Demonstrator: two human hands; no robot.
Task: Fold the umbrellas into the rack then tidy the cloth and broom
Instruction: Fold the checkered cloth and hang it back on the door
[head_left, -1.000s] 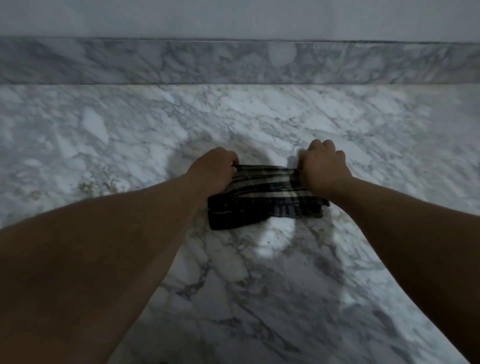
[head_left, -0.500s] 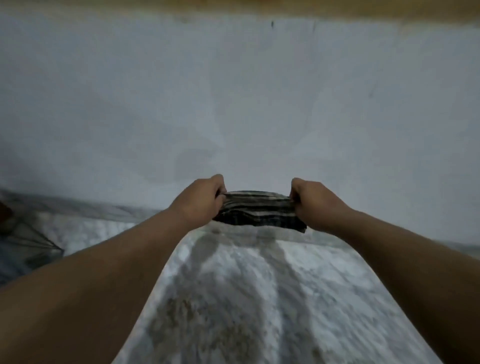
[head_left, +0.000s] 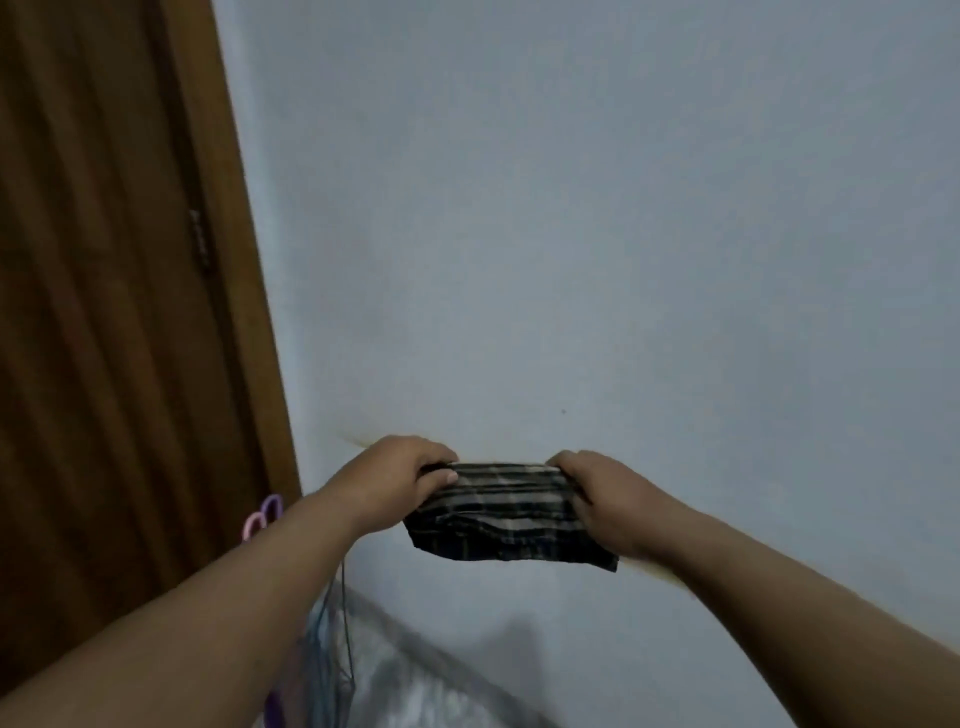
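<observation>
Before the pale wall, dark striped folded cloth (head_left: 501, 512) hung level, long axis left-right; left hand (head_left: 397, 480) and right hand (head_left: 605, 501) fingers clamped its opposite ends.

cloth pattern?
Dark cloth with pale plaid stripes, folded, held between both hands; head view.

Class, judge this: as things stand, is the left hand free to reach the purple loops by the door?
Probably not yet: the left hand grips the folded checked cloth, though nothing blocks the purple loops.
</observation>
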